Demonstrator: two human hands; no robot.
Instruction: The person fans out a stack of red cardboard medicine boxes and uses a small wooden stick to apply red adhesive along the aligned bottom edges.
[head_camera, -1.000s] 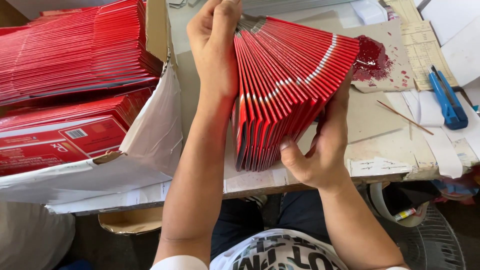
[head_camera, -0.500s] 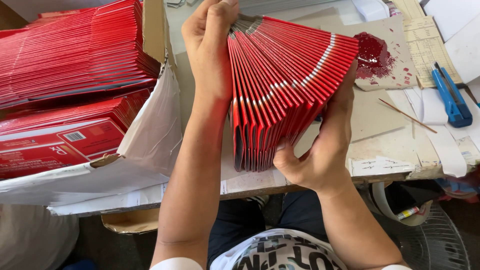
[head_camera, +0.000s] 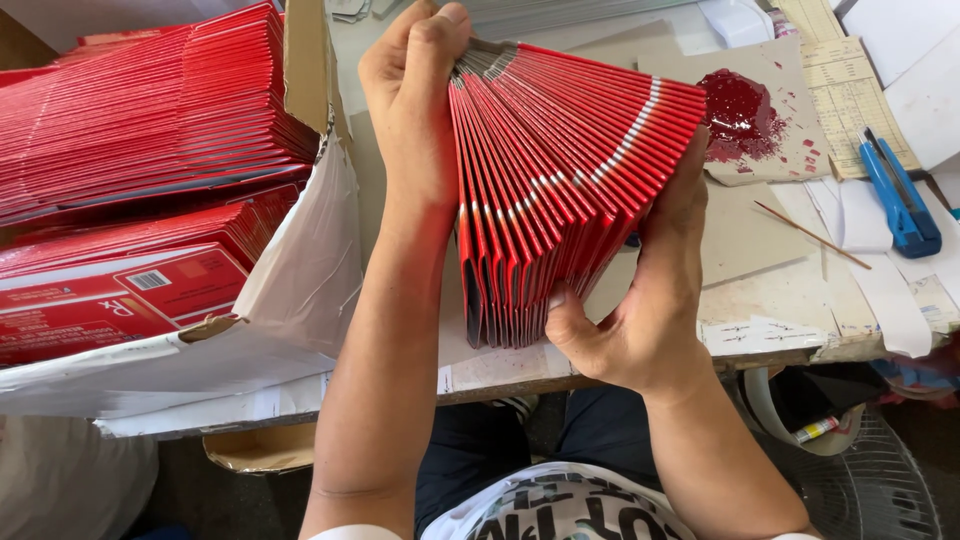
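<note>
A fanned bundle of flat red cartons (head_camera: 570, 190) is held up over the near edge of the worktable (head_camera: 760, 300), its folded edges spread like a hand of cards, each carrying a short white band that together forms a pale arc across the red. The left hand (head_camera: 415, 95) is closed over the far, pinched end of the bundle, fingers curled over the top. The right hand (head_camera: 640, 300) grips the near right side, thumb pressed into the lower edges and fingers wrapped behind the outermost cartons.

To the left, an open cardboard box (head_camera: 300, 250) lined with white paper holds stacks of the same red cartons (head_camera: 150, 110), laid flat in layers. On a lower stack, a white rectangular label with a barcode (head_camera: 150, 281) sits on a red face.

On the right of the table lies a brown card sheet (head_camera: 790, 110) with a dark red smear (head_camera: 740, 110) on it. Just beyond it is a yellowish printed form (head_camera: 845, 85). A blue utility knife (head_camera: 900, 190) rests on white paper scraps, and a thin wooden stick (head_camera: 810, 235) lies slantwise near it.
</note>
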